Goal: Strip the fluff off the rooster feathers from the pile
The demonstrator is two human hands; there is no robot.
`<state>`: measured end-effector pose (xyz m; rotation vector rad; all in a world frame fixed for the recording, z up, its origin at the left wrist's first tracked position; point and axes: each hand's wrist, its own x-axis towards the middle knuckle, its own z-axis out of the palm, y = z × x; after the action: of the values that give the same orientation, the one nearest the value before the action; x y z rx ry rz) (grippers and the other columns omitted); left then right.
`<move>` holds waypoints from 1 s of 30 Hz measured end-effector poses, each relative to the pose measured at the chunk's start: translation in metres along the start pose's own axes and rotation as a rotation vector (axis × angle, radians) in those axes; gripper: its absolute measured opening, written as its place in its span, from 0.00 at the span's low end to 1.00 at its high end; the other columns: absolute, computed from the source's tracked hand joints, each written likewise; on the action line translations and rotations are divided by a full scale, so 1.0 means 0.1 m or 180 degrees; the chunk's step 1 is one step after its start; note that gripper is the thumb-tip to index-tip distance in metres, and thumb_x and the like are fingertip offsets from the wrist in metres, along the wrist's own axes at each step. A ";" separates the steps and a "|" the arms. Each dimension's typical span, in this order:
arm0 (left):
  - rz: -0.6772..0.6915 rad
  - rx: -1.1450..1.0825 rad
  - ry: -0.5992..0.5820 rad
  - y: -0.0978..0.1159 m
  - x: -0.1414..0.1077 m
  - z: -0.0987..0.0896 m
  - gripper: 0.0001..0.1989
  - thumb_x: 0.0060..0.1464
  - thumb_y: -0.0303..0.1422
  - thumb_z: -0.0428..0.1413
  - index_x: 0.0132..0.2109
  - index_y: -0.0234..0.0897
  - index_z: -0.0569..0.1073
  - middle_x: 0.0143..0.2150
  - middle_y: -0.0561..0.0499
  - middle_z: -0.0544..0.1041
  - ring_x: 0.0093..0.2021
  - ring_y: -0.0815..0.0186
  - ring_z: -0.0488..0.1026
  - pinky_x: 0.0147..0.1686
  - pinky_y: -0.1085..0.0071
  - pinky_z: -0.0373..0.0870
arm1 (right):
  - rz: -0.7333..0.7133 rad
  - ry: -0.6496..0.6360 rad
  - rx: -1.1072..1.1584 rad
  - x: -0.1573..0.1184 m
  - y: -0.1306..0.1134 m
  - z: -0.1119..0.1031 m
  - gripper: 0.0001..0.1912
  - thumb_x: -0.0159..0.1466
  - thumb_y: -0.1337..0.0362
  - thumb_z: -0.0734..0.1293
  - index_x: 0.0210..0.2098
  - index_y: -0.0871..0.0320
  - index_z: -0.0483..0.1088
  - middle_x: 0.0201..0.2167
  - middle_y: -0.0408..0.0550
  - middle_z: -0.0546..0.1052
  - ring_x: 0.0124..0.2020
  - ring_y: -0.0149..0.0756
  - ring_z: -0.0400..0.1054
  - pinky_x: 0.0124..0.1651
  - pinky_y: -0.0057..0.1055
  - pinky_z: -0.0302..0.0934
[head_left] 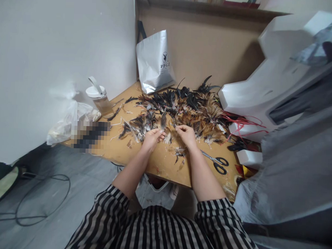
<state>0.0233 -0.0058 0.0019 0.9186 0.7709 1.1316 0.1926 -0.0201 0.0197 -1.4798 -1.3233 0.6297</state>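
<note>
Over the wooden table [143, 156], my left hand [152, 138] pinches a small dark feather [163, 120] that stands upright from the fingertips. My right hand [186, 134] is a little to the right, thumb and forefinger pressed together; what lies between them is too small to make out. Just beyond both hands spread heaps of black feathers [169, 99] and brown feathers [210, 109]. A few loose feathers [180, 152] lie between my forearms. Scissors with black handles [220, 165] rest beside my right forearm.
A silver bag [154, 62] leans on the cardboard panel [212, 42] at the back. To the left are a lidded drink bottle [101, 102] and a plastic bag [70, 123]. White foam pieces [246, 94] and red strings [242, 125] crowd the right side. A cable [68, 193] lies on the floor.
</note>
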 end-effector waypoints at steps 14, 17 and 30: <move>0.0030 -0.0264 0.0179 -0.02 0.02 -0.03 0.10 0.39 0.34 0.60 0.28 0.31 0.71 0.27 0.49 0.74 0.21 0.77 0.65 0.18 0.81 0.57 | -0.0117 -0.0577 -0.1584 -0.08 0.02 0.03 0.14 0.52 0.55 0.62 0.25 0.58 0.73 0.21 0.42 0.73 0.23 0.28 0.62 0.26 0.23 0.51; 0.0002 -0.0267 0.0104 -0.01 0.01 -0.01 0.11 0.39 0.34 0.60 0.28 0.30 0.71 0.27 0.50 0.74 0.21 0.77 0.66 0.19 0.81 0.58 | 0.0045 -0.0639 -0.1725 -0.13 -0.02 0.08 0.13 0.50 0.55 0.63 0.24 0.58 0.73 0.20 0.42 0.73 0.22 0.28 0.61 0.25 0.23 0.49; -0.0182 -0.0750 -0.0117 0.04 -0.02 0.00 0.08 0.42 0.29 0.60 0.31 0.30 0.70 0.31 0.47 0.76 0.28 0.73 0.73 0.24 0.82 0.64 | 0.0486 -0.0317 0.0341 -0.08 -0.01 0.13 0.08 0.47 0.61 0.64 0.22 0.60 0.68 0.13 0.40 0.68 0.14 0.25 0.57 0.20 0.23 0.51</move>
<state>0.0215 -0.0068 0.0057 0.7134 0.6151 1.1254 0.1790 -0.0235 0.0142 -1.4870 -1.2394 0.8699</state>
